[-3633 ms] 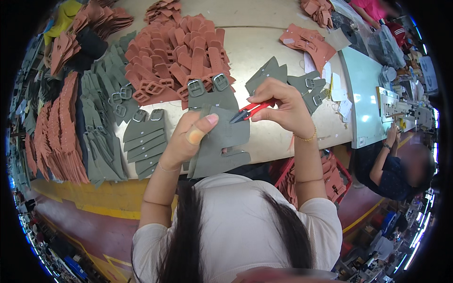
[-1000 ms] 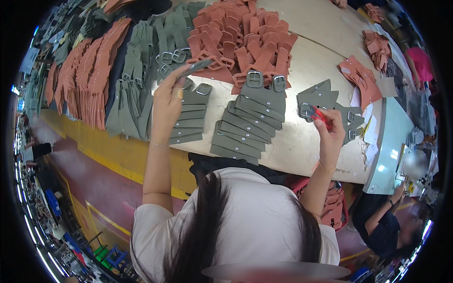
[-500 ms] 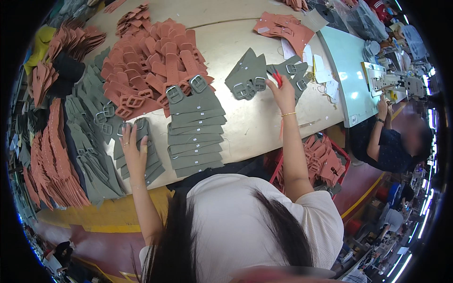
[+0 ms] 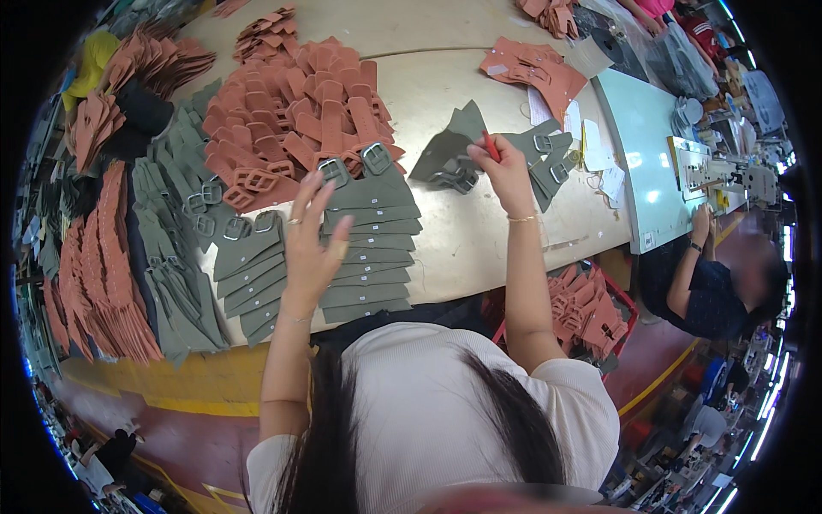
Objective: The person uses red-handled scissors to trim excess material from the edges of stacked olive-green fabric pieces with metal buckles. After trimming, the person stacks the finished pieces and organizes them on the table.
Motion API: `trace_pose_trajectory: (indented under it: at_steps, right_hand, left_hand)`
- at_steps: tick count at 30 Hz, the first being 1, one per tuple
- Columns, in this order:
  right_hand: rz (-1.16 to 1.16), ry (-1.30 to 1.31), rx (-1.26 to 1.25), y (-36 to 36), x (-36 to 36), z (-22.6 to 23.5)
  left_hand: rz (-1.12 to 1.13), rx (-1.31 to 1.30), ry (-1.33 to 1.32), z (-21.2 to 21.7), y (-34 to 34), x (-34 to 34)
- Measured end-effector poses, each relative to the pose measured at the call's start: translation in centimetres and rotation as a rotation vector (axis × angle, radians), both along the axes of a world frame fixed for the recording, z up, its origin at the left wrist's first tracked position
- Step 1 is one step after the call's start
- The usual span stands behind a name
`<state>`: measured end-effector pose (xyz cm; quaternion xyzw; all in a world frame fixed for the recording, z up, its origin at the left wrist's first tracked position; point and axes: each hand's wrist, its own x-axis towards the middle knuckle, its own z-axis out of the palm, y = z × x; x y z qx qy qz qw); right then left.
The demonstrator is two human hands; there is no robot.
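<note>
My left hand (image 4: 313,242) is raised with fingers spread, empty, above a fanned row of olive-green strap pieces with metal buckles (image 4: 370,236). A second row of the same green pieces (image 4: 248,265) lies to its left. My right hand (image 4: 503,168) is closed around a red pen or marker (image 4: 491,146) and rests on a small heap of green buckle pieces (image 4: 449,158) further right on the beige table (image 4: 479,240).
A large pile of rust-red buckle straps (image 4: 300,120) lies behind the green rows. More green and red stacks (image 4: 111,257) line the left edge. A red crate of red pieces (image 4: 591,313) sits below the table. Another person (image 4: 711,283) works at the right beside a pale blue bench (image 4: 638,154).
My left hand has lifted off the left green stack and moved right over the fanned row, fingers spread. My right hand stays on the small green heap with the red pen.
</note>
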<state>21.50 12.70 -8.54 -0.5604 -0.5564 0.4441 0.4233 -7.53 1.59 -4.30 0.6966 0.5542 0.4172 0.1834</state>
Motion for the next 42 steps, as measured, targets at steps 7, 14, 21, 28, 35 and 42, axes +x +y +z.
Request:
trace_pose_trajectory:
  at_steps: [7,14,21,28,35,42]
  right_hand:
    - [0.547,0.160,0.028,-2.9,-3.1,8.9]
    - [0.135,0.013,0.253,-5.1,-4.6,9.4]
    - [0.069,-0.132,0.330,-7.9,-6.6,8.1]
    - [-0.015,-0.224,0.694,-7.6,-9.0,7.0]
    - [-0.050,-0.304,0.763,-7.8,-9.1,7.2]
    - [-0.102,-0.238,0.747,-7.5,-9.4,7.1]
  left_hand:
    - [-0.378,-0.563,-0.489,4.5,3.4,4.4]
    - [-0.150,-0.783,-1.146,5.7,2.3,3.9]
    - [-0.185,-0.631,-1.597,5.4,2.0,4.2]
    - [-0.119,-0.499,-1.608,3.1,2.3,5.2]
    - [0.131,-0.343,-1.549,2.7,2.4,6.0]
    - [0.173,-0.328,-1.537,3.2,2.0,6.7]
